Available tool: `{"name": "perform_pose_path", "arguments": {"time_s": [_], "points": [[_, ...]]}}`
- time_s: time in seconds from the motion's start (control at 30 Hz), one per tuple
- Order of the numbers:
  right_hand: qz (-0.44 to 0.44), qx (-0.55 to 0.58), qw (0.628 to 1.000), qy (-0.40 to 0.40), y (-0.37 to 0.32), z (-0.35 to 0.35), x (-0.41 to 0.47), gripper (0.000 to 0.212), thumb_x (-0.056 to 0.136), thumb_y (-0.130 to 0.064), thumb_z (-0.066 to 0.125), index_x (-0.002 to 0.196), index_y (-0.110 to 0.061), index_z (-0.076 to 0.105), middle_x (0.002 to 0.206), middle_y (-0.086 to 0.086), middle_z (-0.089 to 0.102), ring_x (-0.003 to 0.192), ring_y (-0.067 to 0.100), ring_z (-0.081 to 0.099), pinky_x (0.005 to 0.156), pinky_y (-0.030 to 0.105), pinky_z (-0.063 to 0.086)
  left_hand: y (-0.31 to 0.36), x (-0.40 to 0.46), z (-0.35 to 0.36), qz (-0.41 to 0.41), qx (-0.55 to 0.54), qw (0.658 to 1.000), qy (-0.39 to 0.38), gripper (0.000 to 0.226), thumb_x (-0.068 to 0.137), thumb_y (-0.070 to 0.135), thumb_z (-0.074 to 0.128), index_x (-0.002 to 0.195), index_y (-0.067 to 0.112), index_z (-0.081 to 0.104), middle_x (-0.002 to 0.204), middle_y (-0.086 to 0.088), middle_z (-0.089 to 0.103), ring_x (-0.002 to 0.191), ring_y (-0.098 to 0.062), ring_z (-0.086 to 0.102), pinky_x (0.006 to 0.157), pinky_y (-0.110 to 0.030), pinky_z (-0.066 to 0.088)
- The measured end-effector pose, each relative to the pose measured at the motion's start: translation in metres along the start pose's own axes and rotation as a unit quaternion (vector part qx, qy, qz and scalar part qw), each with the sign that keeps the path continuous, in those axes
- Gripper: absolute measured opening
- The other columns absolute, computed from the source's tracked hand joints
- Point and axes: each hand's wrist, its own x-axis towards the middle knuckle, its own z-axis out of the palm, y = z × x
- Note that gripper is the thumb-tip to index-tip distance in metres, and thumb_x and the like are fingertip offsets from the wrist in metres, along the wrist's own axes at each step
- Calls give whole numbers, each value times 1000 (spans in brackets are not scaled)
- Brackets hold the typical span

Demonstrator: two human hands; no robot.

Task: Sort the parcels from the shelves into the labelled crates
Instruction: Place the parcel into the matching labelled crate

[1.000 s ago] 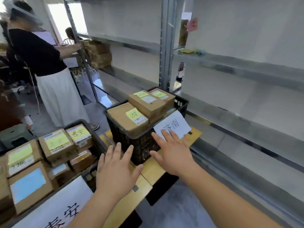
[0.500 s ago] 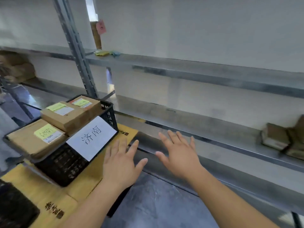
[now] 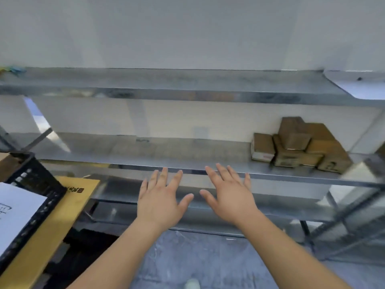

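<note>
Both hands are hovering palm-down in front of the metal shelf, the left hand and right hand side by side, fingers spread wide and gripping nothing. The parcels are sitting stacked at the far right of that shelf, well apart from either hand, brown boxes piled against the wall. At the left edge the black crate is standing on the yellow tabletop, its white paper label hanging on the near side, writing too cut off to read.
</note>
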Motion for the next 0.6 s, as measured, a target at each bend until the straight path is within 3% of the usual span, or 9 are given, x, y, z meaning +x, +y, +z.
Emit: {"name": "perform_pose_path", "arguments": {"time_s": [0.37,0.6], "points": [[132,22,991,-22,141,-10,73,72,99,-69,30,160,-43,3,171,-5,4,157,23,0,122,60,5,111,147,43,118,-41,990,-59,80,91,78,30,159,44,5,170,-5,6,156,-28,4,126,-47,8],[195,23,980,-30,205,-9,132,70,98,-68,34,159,-41,12,170,-2,14,156,26,8,122,61,8,170,246,63,184,-39,977,-97,76,93,75,35,157,44,10,168,-8,12,153,-32,14,121,-48,20]]}}
